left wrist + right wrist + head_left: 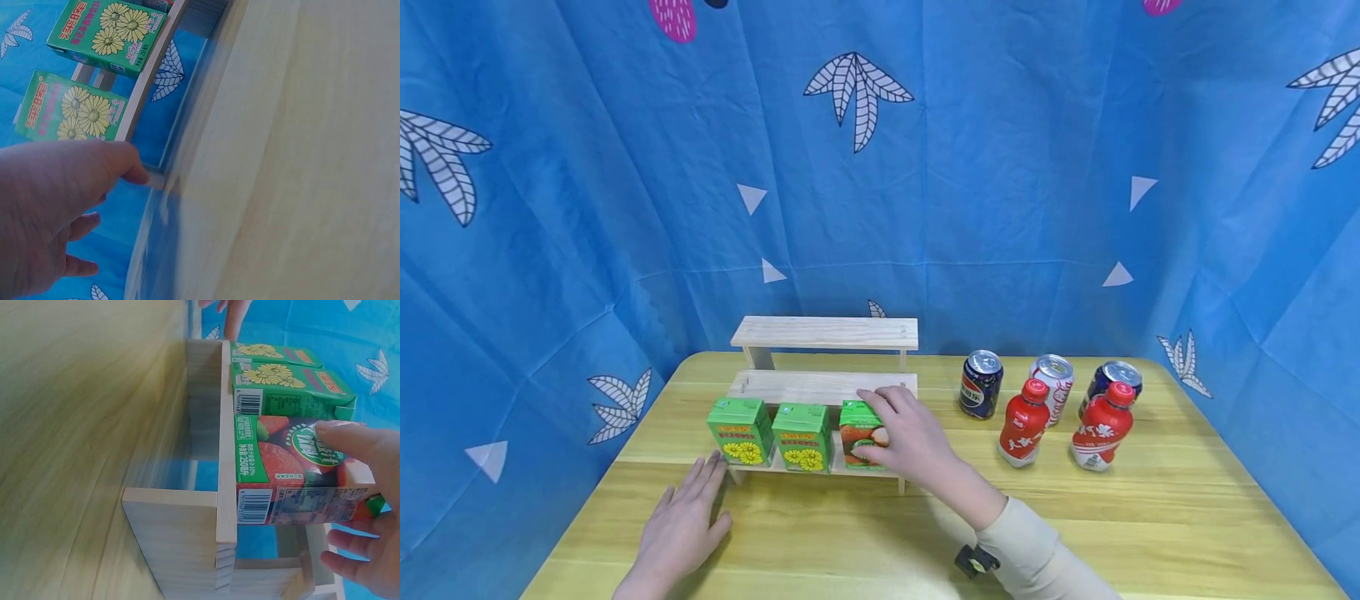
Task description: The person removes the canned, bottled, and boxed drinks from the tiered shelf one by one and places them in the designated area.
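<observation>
A stepped wooden rack (824,333) stands on the table, and three drink cartons line its lowest step. Two are green with yellow flowers, a left carton (741,432) and a middle carton (802,438). At the right end stands a juice carton (290,450) with strawberries printed on it. My right hand (913,433) holds this juice carton near its top, thumb on the printed front and the other fingers behind. My left hand (681,529) has its fingers extended, with fingertips at the rack's front left corner beside the left carton.
Right of the rack stand a dark blue Pepsi can (981,385), a white Coca-Cola can (1053,383) and another dark blue can (1116,375). Two red bottles, a left bottle (1025,423) and a right bottle (1103,427), stand before them. A blue curtain (1000,167) surrounds the table.
</observation>
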`<state>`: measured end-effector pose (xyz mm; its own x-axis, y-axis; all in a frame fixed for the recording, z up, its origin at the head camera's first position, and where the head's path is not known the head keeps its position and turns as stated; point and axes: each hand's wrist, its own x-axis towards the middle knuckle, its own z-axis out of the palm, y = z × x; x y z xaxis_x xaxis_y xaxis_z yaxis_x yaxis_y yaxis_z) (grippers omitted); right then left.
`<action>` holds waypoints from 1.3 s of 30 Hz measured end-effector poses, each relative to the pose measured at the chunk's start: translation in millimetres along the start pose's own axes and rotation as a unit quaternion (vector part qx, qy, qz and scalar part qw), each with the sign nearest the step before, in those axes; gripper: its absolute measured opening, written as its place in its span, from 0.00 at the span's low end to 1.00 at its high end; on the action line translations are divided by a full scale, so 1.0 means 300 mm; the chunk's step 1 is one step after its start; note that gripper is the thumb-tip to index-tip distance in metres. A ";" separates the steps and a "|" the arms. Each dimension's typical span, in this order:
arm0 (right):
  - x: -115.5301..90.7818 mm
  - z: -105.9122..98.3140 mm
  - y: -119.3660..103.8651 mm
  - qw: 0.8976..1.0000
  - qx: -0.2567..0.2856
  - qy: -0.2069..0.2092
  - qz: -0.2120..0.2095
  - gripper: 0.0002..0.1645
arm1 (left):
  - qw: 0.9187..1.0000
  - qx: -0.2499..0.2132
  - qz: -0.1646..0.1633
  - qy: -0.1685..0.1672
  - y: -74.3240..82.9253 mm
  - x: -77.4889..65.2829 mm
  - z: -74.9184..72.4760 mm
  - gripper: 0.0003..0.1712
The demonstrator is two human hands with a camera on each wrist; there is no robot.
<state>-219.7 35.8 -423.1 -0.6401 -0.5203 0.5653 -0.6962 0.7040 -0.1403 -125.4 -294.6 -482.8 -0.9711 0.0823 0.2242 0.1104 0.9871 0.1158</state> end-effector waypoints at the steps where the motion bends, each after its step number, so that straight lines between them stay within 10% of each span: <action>1: -0.001 0.000 0.000 1.000 0.001 0.002 -0.001 0.43 | 1.000 0.000 0.000 0.000 0.000 0.000 -0.001 0.42; 39: -0.039 -0.101 0.016 0.995 -0.017 0.055 -0.079 0.37 | 1.000 -0.002 -0.007 -0.013 0.002 0.004 -0.006 0.42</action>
<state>-205.7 59.8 -405.7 -0.4832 -0.5714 0.6634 -0.7729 0.6343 -0.0166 -126.1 -294.2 -480.8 -0.9777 0.0726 0.1969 0.0980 0.9876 0.1225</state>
